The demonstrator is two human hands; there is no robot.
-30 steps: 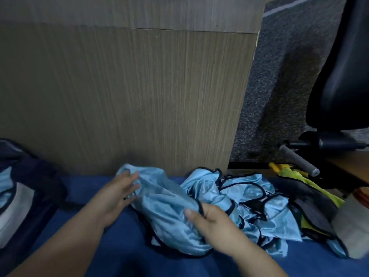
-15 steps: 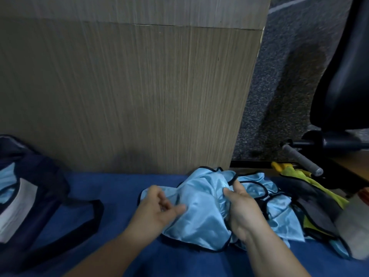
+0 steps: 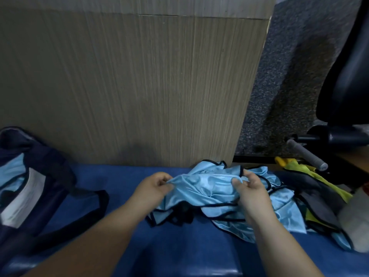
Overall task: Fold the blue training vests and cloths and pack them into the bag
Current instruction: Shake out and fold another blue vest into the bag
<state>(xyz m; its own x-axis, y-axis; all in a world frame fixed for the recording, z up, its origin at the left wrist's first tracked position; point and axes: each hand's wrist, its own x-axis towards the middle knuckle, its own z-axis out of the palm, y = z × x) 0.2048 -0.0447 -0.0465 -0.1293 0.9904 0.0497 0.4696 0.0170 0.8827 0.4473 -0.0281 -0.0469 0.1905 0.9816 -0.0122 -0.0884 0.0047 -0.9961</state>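
We find the light blue vest (image 3: pixel 201 184) lifted just above the blue worktop (image 3: pixel 179 246). The left hand (image 3: pixel 153 186) and right hand (image 3: pixel 249 189) each pinch its top edge, fingers (image 3: pixel 236 184) curled onto the cloth. We judge it thin, limp and slippery, best held at the dark-bound hems. The bag (image 3: pixel 30 176) lies well to the left.

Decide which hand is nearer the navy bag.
Left. The left hand pinches the light blue vest at its bag-side end, with blue surface between it and the navy bag. The right hand grips the vest's other end, farther away.
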